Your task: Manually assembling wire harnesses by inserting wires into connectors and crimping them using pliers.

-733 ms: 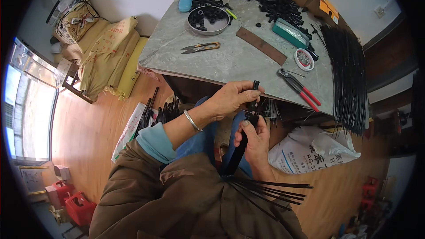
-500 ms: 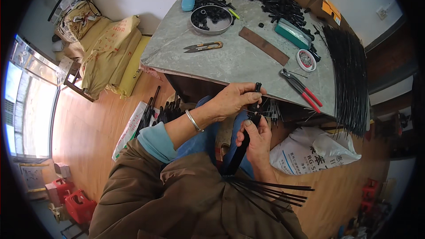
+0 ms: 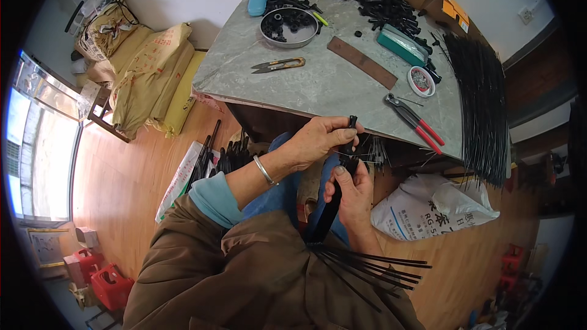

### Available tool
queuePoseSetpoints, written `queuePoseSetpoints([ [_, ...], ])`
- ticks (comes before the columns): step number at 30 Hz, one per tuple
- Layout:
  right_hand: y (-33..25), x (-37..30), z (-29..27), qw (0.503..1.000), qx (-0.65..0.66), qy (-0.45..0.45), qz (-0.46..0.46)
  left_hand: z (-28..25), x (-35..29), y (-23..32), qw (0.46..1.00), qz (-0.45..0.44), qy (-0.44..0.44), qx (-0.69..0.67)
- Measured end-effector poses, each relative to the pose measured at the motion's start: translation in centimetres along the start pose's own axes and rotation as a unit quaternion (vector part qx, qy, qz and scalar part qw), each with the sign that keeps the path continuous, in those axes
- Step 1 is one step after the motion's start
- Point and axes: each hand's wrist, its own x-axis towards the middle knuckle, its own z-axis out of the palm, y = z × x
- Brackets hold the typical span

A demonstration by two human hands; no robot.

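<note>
My left hand [image 3: 323,142] pinches a small black plastic fitting [image 3: 352,121] between thumb and fingers, just off the table's front edge. Below it, my right hand [image 3: 354,195] is closed round a bundle of black rods [image 3: 325,223] that looks like an umbrella frame. The bundle leans down into my lap, and its thin rod ends [image 3: 382,261] fan out to the right. A fine wire [image 3: 362,155] crosses between the two hands at the bundle's top. The fingers partly hide where fitting and bundle meet.
On the grey table [image 3: 293,91] lie thread snips [image 3: 278,65], a brown bar [image 3: 362,63], red-handled pincers [image 3: 416,123], a metal bowl [image 3: 290,41] and a small tub [image 3: 420,81]. Long black rods [image 3: 477,110] cover its right side. A white sack [image 3: 431,208] stands on the floor.
Both hands keep their holds and have shifted only slightly. The fitting in my left hand sits a touch lower and further left. The wire shows more plainly.
</note>
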Motion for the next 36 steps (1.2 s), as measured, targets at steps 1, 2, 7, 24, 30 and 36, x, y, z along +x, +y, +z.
queuePoseSetpoints([
  [1, 0.0, 0.0, -0.1, 1.0, 0.009, -0.001, 0.001, 0.2, -0.1, 0.1, 1.0, -0.002, 0.005, -0.003],
  [2, 0.0, 0.0, -0.3, 1.0, 0.019, -0.002, 0.002, 0.2, -0.2, 0.1, 1.0, -0.003, 0.004, -0.003],
  [7, 0.1, 0.2, -0.6, 0.999, 0.029, -0.013, 0.013, 0.1, -0.5, -0.4, 0.997, -0.026, 0.055, -0.038],
  [24, -0.3, 0.3, -0.6, 0.998, 0.059, -0.015, 0.035, 0.1, 0.1, -0.5, 0.995, -0.04, 0.05, -0.079],
  [30, 0.1, 0.6, -1.4, 0.991, 0.114, -0.05, 0.052, 1.1, -0.6, -0.3, 0.992, -0.037, 0.091, -0.082],
  [36, 0.0, 0.4, -1.3, 0.993, 0.107, -0.034, 0.038, 1.4, -2.4, 0.6, 0.991, -0.055, 0.096, 0.072],
])
